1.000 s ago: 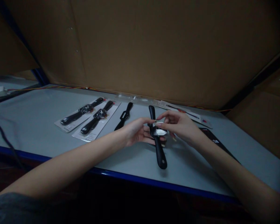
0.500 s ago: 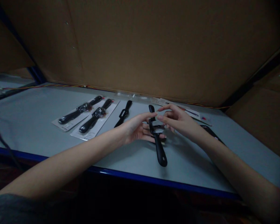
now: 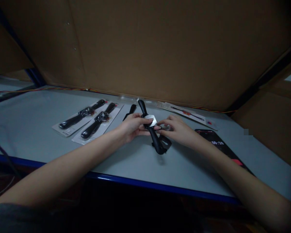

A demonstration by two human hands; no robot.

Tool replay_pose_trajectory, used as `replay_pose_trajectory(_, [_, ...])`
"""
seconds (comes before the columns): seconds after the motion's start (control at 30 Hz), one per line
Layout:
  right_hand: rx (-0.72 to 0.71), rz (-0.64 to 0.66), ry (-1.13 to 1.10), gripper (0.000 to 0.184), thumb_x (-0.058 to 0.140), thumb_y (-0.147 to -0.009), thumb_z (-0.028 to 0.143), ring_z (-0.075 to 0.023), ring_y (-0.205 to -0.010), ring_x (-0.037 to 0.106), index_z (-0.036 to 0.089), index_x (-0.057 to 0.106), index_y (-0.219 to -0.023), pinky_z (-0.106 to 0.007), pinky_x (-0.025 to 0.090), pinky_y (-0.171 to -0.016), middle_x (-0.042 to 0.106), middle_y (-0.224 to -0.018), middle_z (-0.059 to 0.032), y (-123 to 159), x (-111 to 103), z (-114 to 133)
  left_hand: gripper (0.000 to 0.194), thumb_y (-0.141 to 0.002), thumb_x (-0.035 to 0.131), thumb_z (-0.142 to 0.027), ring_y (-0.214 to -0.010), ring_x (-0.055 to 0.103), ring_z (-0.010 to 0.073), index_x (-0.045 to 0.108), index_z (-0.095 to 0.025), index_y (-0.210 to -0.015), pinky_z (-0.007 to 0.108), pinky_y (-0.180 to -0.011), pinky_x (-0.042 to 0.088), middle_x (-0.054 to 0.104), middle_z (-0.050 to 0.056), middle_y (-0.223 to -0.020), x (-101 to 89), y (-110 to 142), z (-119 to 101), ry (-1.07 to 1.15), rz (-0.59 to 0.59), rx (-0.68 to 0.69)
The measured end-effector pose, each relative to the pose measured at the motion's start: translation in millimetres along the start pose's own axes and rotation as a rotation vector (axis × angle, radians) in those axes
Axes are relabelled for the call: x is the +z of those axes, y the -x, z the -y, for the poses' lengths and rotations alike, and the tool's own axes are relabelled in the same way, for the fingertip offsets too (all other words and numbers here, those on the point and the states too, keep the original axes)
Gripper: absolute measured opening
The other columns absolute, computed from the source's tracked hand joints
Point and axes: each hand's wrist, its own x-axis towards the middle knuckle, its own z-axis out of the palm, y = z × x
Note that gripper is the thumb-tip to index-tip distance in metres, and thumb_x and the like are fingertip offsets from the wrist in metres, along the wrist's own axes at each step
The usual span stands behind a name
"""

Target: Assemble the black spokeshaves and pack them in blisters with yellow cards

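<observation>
A cardboard wall (image 3: 145, 48) stands along the far side of a grey bench (image 3: 31, 136) with a blue front edge (image 3: 145, 185). A thin multicoloured wire (image 3: 63, 89) runs along the wall's foot. Left of centre lie two watches on backing cards (image 3: 87, 118), side by side, with a loose black strap (image 3: 130, 112) just right of them. Far right is a flat strap card (image 3: 186, 113), and nearer right a phone (image 3: 215, 142) with a lit screen.

The item under inspection is a black-strapped watch (image 3: 155, 141), held above the bench near its centre. A silver-white diamond-shaped piece (image 3: 150, 120) covers its head. The long axis runs from far left to near right, the slim strap end pointing far and the looped end near.

The left hand (image 3: 134, 127) has its fingers (image 3: 145, 121) closed across the watch at the head. The right hand (image 3: 177, 131) has its fingers (image 3: 163, 124) curled at the head's right side; whether they pinch anything, I cannot tell.
</observation>
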Motion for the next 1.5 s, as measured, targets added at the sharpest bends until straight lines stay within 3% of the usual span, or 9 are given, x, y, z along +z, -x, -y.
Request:
replay_pose_trajectory(0.1, [0.024, 0.026, -0.011, 0.020, 0.062, -0.072, 0.033, -0.0236, -0.088, 0.051, 0.020, 0.061, -0.088, -0.036, 0.040, -0.077, 0.055, -0.086, -0.0067, -0.7, 2.4, 1.8, 0.018, -0.076, 0.058, -0.002, -0.069, 0.067, 0.0174, 0.045, -0.015, -0.078, 0.040, -0.071, 0.056, 0.061, 0.006, -0.082, 0.4, 0.1, -1.2, 0.028, 0.006, 0.003])
replay_pose_trajectory(0.23, [0.158, 0.072, -0.194, 0.021, 0.067, -0.066, 0.031, -0.0171, -0.067, 0.052, 0.019, 0.052, -0.077, -0.028, 0.039, -0.058, 0.055, -0.073, -0.0020, -2.4, 4.1, -2.5, 0.004, -0.081, 0.053, -0.009, -0.066, 0.066, 0.0158, 0.050, -0.012, -0.081, 0.035, -0.069, 0.055, 0.061, 0.007, -0.077, 0.8, -0.2, -0.5, 0.008, 0.024, -0.053])
replay_pose_trajectory(0.37, [0.248, 0.028, -0.398, 0.025, 0.065, -0.069, 0.032, -0.0126, -0.050, 0.048, 0.019, 0.051, -0.086, -0.024, 0.033, -0.046, 0.050, -0.056, 0.0046, -1.9, -4.1, -2.4, 0.008, -0.082, 0.049, -0.014, -0.065, 0.065, 0.0155, 0.051, -0.010, -0.089, 0.034, -0.072, 0.054, 0.061, 0.007, -0.079, 0.3, -1.4, 2.2, 0.020, 0.036, -0.100])
replay_pose_trajectory(0.53, [0.189, -0.130, -0.553, 0.030, 0.065, -0.072, 0.035, -0.0127, -0.053, 0.051, 0.016, 0.059, -0.094, -0.026, 0.038, -0.052, 0.054, -0.056, 0.0027, 0.6, -17.7, 14.0, 0.012, -0.084, 0.044, -0.017, -0.065, 0.065, 0.0165, 0.050, -0.010, -0.092, 0.036, -0.074, 0.052, 0.061, 0.005, -0.075, 1.9, -1.8, 6.2, 0.044, 0.074, -0.151])
replay_pose_trajectory(0.73, [0.103, -0.113, -0.508, 0.026, 0.064, -0.074, 0.031, -0.0153, -0.060, 0.058, 0.019, 0.058, -0.096, -0.028, 0.042, -0.057, 0.061, -0.065, -0.0002, 6.7, -7.6, 34.0, 0.021, -0.085, 0.036, -0.017, -0.061, 0.063, 0.0157, 0.054, -0.009, -0.082, 0.032, -0.066, 0.052, 0.061, 0.006, -0.068, 6.6, 0.2, 8.6, 0.057, 0.132, -0.198])
replay_pose_trajectory(0.93, [0.105, -0.140, -0.419, 0.027, 0.063, -0.075, 0.038, -0.0131, -0.054, 0.053, 0.020, 0.058, -0.094, -0.025, 0.038, -0.052, 0.056, -0.060, 0.0022, 9.7, -0.6, 38.4, 0.019, -0.083, 0.037, -0.014, -0.055, 0.060, 0.0127, 0.055, -0.009, -0.078, 0.029, -0.063, 0.052, 0.059, 0.004, -0.062, 6.0, -0.7, 10.7, 0.051, 0.133, -0.192])
replay_pose_trajectory(1.03, [0.138, -0.084, -0.552, 0.026, 0.055, -0.080, 0.043, -0.0129, -0.052, 0.053, 0.019, 0.057, -0.091, -0.025, 0.040, -0.051, 0.056, -0.057, 0.0019, 9.0, -1.3, 37.7, 0.019, -0.084, 0.038, -0.013, -0.059, 0.062, 0.0133, 0.055, -0.009, -0.080, 0.029, -0.063, 0.053, 0.061, 0.005, -0.065, 5.3, -0.6, 11.5, 0.021, 0.143, -0.169])
replay_pose_trajectory(1.17, [0.190, -0.001, -0.744, 0.022, 0.055, -0.079, 0.034, -0.0115, -0.048, 0.053, 0.018, 0.054, -0.094, -0.025, 0.042, -0.050, 0.057, -0.055, 0.0031, 7.2, -1.9, 35.4, 0.009, -0.082, 0.047, -0.011, -0.059, 0.063, 0.0127, 0.056, -0.008, -0.081, 0.029, -0.065, 0.055, 0.063, 0.005, -0.065, 5.1, 0.9, 12.2, -0.044, 0.129, -0.102])
replay_pose_trajectory(1.5, [0.238, 0.126, -0.785, 0.034, 0.061, -0.073, 0.034, -0.0101, -0.046, 0.049, 0.019, 0.049, -0.100, -0.022, 0.038, -0.046, 0.046, -0.048, 0.0093, 6.2, 0.7, 26.4, 0.018, -0.077, 0.054, -0.006, -0.065, 0.067, 0.0173, 0.049, -0.008, -0.095, 0.038, -0.070, 0.055, 0.064, 0.008, -0.077, 7.6, 2.7, 12.8, -0.091, 0.120, -0.076])
